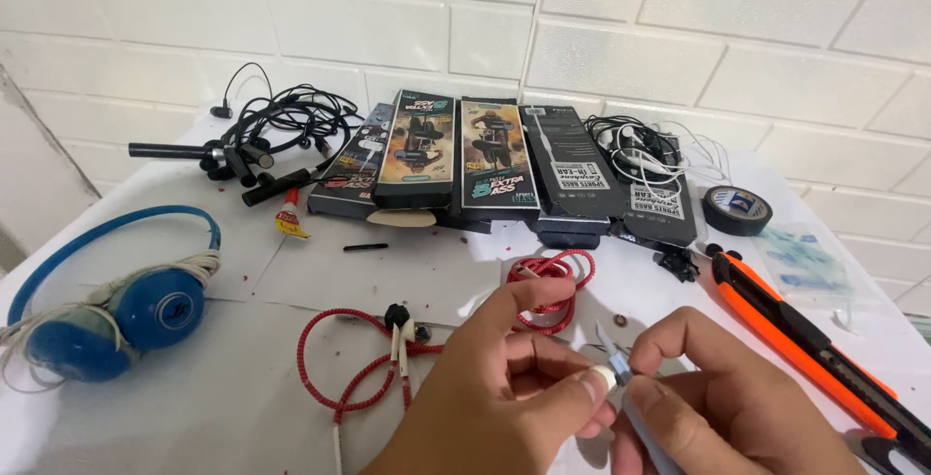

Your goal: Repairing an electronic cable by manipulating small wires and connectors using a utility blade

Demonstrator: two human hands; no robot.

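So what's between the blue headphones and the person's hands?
In the head view, red braided earphones lie between the blue headphones and the hands, on the white table.

I have one view only, from the camera worn on the head. It looks down and forward across the white table point(242, 359) toward the white brick wall point(582, 29), which closes the far side. It sits close: the left hand point(504, 388) and right hand point(718, 397) fill the lower edge and are cut off by it. No second view overlaps it.
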